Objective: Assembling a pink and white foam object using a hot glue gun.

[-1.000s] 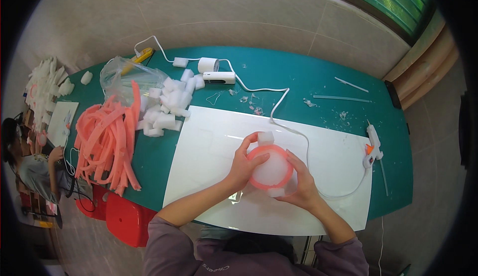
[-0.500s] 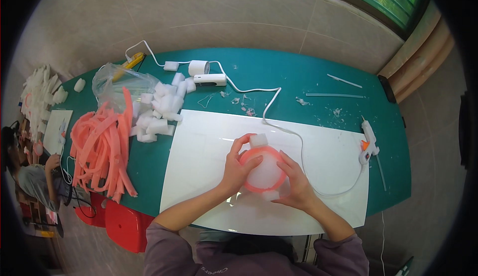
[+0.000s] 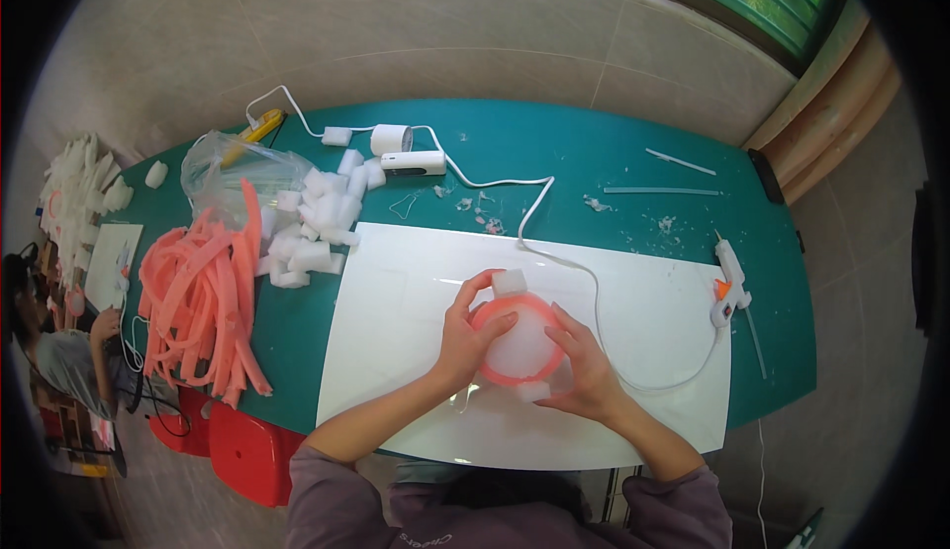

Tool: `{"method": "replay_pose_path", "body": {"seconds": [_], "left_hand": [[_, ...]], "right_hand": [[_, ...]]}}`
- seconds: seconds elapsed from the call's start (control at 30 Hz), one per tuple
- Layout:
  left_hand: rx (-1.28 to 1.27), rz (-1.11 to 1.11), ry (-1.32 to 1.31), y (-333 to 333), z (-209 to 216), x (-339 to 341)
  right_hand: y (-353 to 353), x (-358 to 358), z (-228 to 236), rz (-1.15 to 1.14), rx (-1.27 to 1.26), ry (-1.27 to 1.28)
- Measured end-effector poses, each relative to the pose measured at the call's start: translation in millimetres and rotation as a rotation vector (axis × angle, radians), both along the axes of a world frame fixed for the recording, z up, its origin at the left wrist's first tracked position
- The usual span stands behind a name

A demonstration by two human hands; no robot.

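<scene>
Between my hands, over the white board, is a round white foam disc with a pink foam strip around its rim. A white foam block sits at its far edge, and another small white block at its near edge. My left hand grips the left side, thumb over the rim and forefinger reaching to the far block. My right hand closes on the right side, its fingers against the rim and by the near block.
Pink foam strips lie heaped at the left, beside white foam blocks and a clear plastic bag. A white glue gun rests at the right, its cord crossing the board. Glue sticks lie far right. A co-worker sits far left.
Both hands keep their hold on the pink-rimmed foam disc. The whole picture has shifted very slightly; nothing has been let go or picked up.
</scene>
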State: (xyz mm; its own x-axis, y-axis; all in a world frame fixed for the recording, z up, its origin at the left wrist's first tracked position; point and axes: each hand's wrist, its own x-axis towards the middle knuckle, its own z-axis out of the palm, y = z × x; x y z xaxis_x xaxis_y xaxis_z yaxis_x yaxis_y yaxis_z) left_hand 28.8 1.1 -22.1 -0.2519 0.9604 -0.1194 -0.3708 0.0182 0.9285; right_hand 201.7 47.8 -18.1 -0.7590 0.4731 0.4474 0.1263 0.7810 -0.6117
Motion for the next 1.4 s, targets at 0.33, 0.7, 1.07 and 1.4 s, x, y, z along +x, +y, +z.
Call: {"method": "replay_pose_path", "body": {"seconds": [0.33, 0.7, 1.07, 1.4], "left_hand": [[0.03, 0.008, 0.006, 1, -4, 0], [0.194, 0.004, 0.047, -6, 5, 2], [0.455, -0.163, 0.186, -22, 6, 3], [0.159, -0.122, -0.019, -26, 24, 13]], "right_hand": [[1, 0, 0, 0.01, 0.019, 0.054], [-1, 5, -4, 0.038, 0.22, 0.189], [-19, 9, -19, -0.148, 0.731, 0.424], [-10, 15, -17, -0.127, 0.49, 0.342]]}}
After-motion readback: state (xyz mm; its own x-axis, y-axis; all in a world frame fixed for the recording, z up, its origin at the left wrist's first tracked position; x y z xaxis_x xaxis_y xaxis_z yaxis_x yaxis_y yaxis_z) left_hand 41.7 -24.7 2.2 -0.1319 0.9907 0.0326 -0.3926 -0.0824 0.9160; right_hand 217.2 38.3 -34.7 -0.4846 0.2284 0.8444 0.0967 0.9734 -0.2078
